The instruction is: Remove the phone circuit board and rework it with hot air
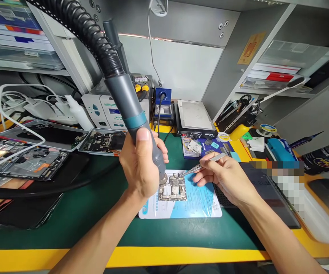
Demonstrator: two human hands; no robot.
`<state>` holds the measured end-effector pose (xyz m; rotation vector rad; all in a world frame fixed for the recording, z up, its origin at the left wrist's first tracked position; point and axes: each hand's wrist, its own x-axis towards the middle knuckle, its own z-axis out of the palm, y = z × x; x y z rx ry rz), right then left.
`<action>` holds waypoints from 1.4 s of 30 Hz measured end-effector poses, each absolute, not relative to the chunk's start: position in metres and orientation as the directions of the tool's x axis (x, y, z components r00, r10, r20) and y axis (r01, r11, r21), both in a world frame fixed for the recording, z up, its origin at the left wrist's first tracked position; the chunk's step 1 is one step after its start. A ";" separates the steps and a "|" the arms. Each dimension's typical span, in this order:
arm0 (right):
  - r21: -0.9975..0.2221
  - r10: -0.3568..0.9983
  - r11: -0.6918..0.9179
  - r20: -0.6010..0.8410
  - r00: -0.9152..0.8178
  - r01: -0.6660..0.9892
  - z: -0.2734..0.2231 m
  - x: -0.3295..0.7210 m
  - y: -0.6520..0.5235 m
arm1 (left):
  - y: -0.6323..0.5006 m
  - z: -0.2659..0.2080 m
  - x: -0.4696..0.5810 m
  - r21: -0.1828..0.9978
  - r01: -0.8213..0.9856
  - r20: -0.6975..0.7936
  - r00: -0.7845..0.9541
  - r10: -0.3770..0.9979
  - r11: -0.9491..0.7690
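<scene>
My left hand (140, 163) is wrapped round the grey handle of a hot air gun (124, 101), whose nozzle points down. The nozzle sits just over the upper left part of a phone circuit board (171, 192). In my right hand (224, 177) a pair of metal tweezers (202, 166) is pinched, tips at the board's upper edge. Whether the tips touch a part is too small to tell. The board lies on a white and blue printed card (200, 201) on the green mat (96, 213).
Opened devices (30, 160) and dark panels crowd the left, with a black cable across them. A hot air station (107, 110), a soldering station (164, 108) and a flat metal heating plate (195, 116) stand behind. A dark tablet-like screen (264, 194) lies right, near my forearm.
</scene>
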<state>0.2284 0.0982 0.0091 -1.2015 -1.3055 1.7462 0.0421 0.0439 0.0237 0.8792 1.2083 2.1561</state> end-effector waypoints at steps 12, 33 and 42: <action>-0.951 0.878 -0.307 -0.298 -0.374 0.037 0.009 0.230 0.099 | 0.044 0.025 0.044 0.872 -0.110 0.291 -0.667 0.686 -0.476; -0.948 0.871 -0.315 -0.308 -0.384 0.046 0.008 0.230 0.099 | 0.045 0.027 0.044 0.870 -0.107 0.303 -0.654 0.693 -0.481; -0.941 0.857 -0.337 -0.321 -0.404 0.034 0.010 0.230 0.100 | 0.045 0.027 0.045 0.874 -0.083 0.309 -0.664 0.680 -0.479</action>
